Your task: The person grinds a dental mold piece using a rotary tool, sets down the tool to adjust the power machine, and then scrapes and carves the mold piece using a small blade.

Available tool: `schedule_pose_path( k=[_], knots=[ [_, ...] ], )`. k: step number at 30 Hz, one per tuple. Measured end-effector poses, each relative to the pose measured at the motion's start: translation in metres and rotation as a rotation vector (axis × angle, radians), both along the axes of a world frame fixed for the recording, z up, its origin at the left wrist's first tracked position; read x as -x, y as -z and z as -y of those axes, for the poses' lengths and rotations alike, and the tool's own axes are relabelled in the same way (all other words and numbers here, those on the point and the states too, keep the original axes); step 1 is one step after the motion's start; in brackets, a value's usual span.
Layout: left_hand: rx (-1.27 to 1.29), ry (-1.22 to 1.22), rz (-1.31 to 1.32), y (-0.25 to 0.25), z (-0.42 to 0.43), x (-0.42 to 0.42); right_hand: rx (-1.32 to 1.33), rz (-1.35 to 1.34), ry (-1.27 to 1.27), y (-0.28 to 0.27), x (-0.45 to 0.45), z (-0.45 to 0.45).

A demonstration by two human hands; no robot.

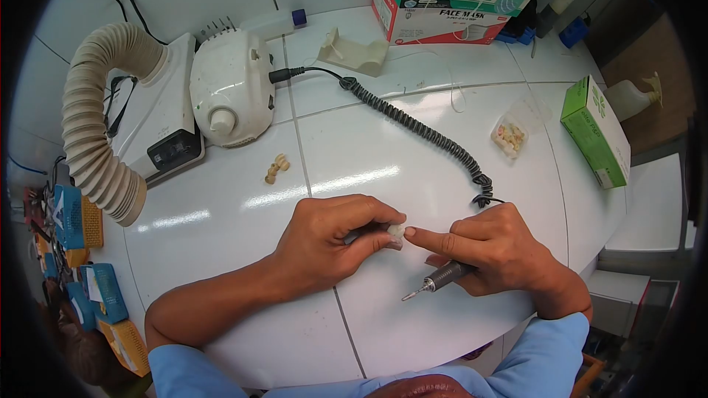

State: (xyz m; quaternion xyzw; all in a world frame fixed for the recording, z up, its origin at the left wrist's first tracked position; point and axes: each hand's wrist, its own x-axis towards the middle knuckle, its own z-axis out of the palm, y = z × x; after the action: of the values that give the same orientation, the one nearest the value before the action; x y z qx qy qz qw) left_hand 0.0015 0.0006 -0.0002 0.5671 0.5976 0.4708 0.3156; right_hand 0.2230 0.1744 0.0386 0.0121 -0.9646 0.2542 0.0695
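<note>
My left hand (328, 243) is closed, pinching a small whitish tooth-like piece (396, 231) between thumb and fingers. Its exact shape is partly hidden by the fingertips. My right hand (494, 249) has its index finger stretched out, the tip at the edge of that piece. The other right fingers wrap round a dark rotary handpiece (448, 274), whose thin metal bur points down and left, apart from the piece. A coiled black cord (417, 129) runs from behind the right hand to the white control unit (232, 88) at the back left.
A ribbed hose (81, 125) arches beside the control unit. A tooth-coloured dental piece (277, 168) lies on the white tiled table (221, 250). Further back are a beige rest (354, 51), face mask boxes (450, 18), a plastic bag of small pieces (509, 136) and a green box (596, 133).
</note>
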Motion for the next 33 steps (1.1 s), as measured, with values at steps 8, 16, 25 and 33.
schedule_pose_path(
  k=[8,16,25,33],
  knots=[
    [0.052,0.062,-0.055,-0.0070,0.0008,0.0019,0.002,0.015,-0.005,-0.0050,0.0036,0.0022],
    [0.083,0.053,-0.053,-0.0086,0.0010,0.0032,-0.054,0.105,0.161,-0.0008,0.0020,0.0008],
    [0.106,0.045,0.041,-0.0076,0.0002,0.0046,-0.104,0.130,0.206,0.0008,0.0037,0.0004],
    [0.108,0.057,0.010,-0.0082,-0.0003,0.0056,-0.096,0.134,0.216,0.0020,0.0048,-0.0002]
  ],
)
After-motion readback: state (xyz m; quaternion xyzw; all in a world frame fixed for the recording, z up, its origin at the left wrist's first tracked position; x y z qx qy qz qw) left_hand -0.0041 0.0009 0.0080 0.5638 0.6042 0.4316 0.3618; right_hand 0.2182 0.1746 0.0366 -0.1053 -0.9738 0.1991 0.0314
